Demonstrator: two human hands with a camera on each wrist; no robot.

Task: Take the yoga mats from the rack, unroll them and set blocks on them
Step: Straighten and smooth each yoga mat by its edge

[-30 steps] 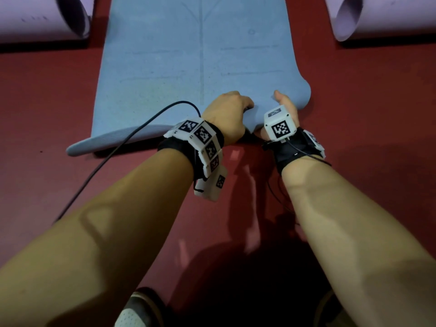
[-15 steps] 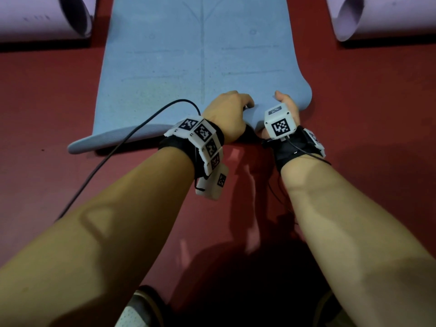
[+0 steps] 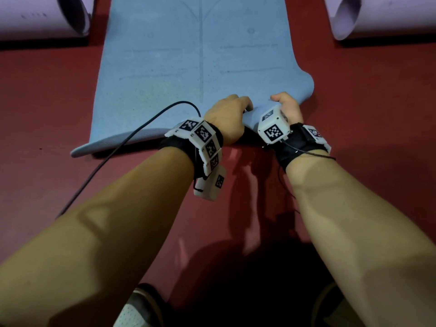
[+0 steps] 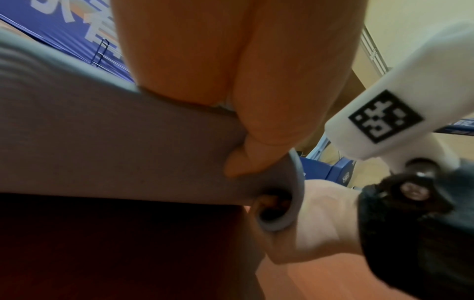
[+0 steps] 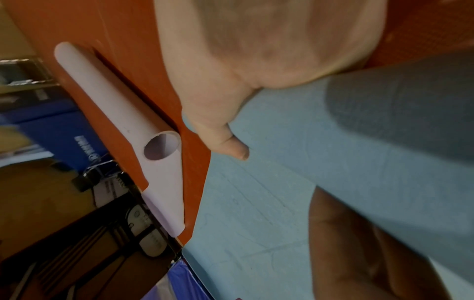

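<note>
A blue yoga mat (image 3: pixel 188 67) lies unrolled on the red floor, running away from me. Its near end curls up off the floor. My left hand (image 3: pixel 226 119) grips the near edge right of the middle, with fingers curled over the top and the thumb (image 4: pixel 246 162) pressed into the mat's underside (image 4: pixel 115 152). My right hand (image 3: pixel 287 107) grips the same edge close beside it, near the right corner. Its thumb (image 5: pixel 225 142) lies on the mat's top face (image 5: pixel 269 192). No blocks are in view.
Two rolled lilac mats lie on the floor, one at the far left (image 3: pixel 42 17) and one at the far right (image 3: pixel 377 15), the latter also (image 5: pixel 143 121). A black cable (image 3: pixel 141 131) trails from my left wrist across the mat's near left part. My shoe (image 3: pixel 134 310) is at the bottom.
Both hands keep their hold on the mat's near edge and have hardly moved. The curled edge has shifted very slightly.
</note>
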